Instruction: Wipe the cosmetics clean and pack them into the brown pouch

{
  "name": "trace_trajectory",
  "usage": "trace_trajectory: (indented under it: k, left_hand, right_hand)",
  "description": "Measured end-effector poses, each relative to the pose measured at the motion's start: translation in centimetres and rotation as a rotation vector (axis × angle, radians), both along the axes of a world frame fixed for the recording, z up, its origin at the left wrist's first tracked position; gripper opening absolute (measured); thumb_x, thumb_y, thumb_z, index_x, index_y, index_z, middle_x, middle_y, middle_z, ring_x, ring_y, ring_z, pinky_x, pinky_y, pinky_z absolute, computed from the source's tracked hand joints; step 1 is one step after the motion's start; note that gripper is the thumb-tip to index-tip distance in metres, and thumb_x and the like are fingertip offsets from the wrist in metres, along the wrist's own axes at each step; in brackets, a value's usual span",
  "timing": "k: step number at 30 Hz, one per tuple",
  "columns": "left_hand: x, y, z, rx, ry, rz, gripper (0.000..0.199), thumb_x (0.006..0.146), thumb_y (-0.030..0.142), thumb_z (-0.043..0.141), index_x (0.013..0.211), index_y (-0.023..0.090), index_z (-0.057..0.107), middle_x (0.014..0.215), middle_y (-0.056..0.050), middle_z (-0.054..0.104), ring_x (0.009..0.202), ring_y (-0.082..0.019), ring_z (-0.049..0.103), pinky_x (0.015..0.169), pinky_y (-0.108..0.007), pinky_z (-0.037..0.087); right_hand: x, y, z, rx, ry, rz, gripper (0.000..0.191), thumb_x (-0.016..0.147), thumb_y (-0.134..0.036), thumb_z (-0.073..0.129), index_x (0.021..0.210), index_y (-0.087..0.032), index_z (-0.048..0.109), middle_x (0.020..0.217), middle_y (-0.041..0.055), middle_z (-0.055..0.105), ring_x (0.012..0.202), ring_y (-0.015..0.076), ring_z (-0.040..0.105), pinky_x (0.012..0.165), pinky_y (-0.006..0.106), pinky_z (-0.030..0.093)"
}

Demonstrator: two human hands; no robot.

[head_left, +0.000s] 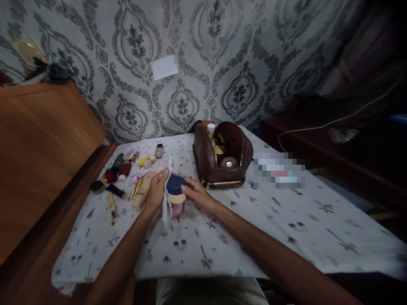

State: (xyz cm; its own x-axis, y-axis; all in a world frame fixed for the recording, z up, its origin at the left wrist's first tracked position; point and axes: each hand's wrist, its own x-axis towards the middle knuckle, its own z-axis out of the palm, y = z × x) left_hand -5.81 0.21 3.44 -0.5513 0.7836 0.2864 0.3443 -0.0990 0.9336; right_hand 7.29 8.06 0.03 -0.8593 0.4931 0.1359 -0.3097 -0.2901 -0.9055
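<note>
My right hand (199, 195) grips a round cosmetic jar (176, 186) with a dark blue lid and a beige lower part. On the jar's other side, my left hand (156, 189) is closed on a crumpled white wipe (166, 209), which lies against the jar and hangs below it. A pinkish rounded thing (177, 210) shows just under the jar; what it is I cannot tell. Left of my hands lie several cosmetics, among them a gold tube (137, 188), a beige foundation bottle (112, 206) and a black tube (116, 190).
A brown leather cosmetic bag (222, 173) stands unzipped behind my right hand, with a white-capped bottle (211, 130) inside. A blurred-out item (280, 170) lies to its right. A wooden cabinet (47, 140) borders the table's left side, and patterned wallpaper (182, 101) rises behind.
</note>
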Motion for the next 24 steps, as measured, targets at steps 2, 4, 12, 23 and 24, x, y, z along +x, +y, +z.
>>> trace_trajectory:
  k: [2, 4, 12, 23, 24]
  left_hand:
    - [-0.5, 0.2, -0.7, 0.005, -0.059, 0.037, 0.03, 0.086, 0.048, 0.055, 0.07, 0.023, 0.053, 0.066, 0.002, 0.052, 0.067, -0.017, 0.052, 0.065, -0.028, 0.043]
    - [-0.7, 0.3, -1.5, 0.017, -0.058, 0.056, 0.019, 0.082, 0.041, 0.059, 0.077, 0.023, 0.055, 0.074, 0.001, 0.057, 0.076, -0.018, 0.056, 0.071, -0.028, 0.046]
    - [-0.3, 0.6, -3.4, -0.003, -0.082, 0.13, 0.018, 0.082, 0.039, 0.057, 0.092, 0.025, 0.057, 0.088, -0.002, 0.059, 0.082, -0.019, 0.058, 0.076, -0.031, 0.047]
    - [-1.6, 0.9, -1.9, 0.099, -0.223, 0.211, 0.015, 0.08, 0.035, 0.057, 0.088, 0.022, 0.053, 0.071, 0.003, 0.059, 0.062, -0.015, 0.059, 0.06, -0.027, 0.047]
    - [-1.9, 0.8, -1.5, 0.111, -0.239, 0.221, 0.016, 0.081, 0.036, 0.056, 0.09, 0.023, 0.052, 0.069, 0.003, 0.058, 0.06, -0.015, 0.059, 0.06, -0.027, 0.048]
  right_hand:
    - [-0.1, -0.5, 0.2, -0.127, 0.046, 0.067, 0.061, 0.069, -0.056, 0.08, 0.118, -0.025, 0.062, 0.092, -0.0008, 0.066, 0.071, 0.0116, 0.057, 0.065, 0.023, 0.046]
    - [-0.2, -1.1, 0.5, -0.272, 0.07, 0.064, 0.051, 0.069, -0.053, 0.081, 0.106, -0.025, 0.062, 0.088, -0.0024, 0.065, 0.074, 0.0118, 0.059, 0.071, 0.024, 0.048]
    - [-1.3, -3.5, 0.2, -0.382, -0.039, -0.251, 0.038, 0.074, -0.053, 0.076, 0.08, -0.022, 0.056, 0.072, -0.0052, 0.058, 0.063, 0.0113, 0.052, 0.058, 0.023, 0.044]
    - [-0.5, -2.2, 2.0, -0.513, -0.022, -0.048, 0.052, 0.078, -0.065, 0.066, 0.101, -0.018, 0.062, 0.087, 0.0049, 0.07, 0.073, 0.0162, 0.065, 0.057, 0.025, 0.048]
    - [-0.5, -2.2, 2.0, -0.427, -0.009, -0.089, 0.051, 0.073, -0.058, 0.075, 0.103, -0.019, 0.061, 0.092, 0.0037, 0.07, 0.078, 0.0162, 0.065, 0.063, 0.025, 0.05]
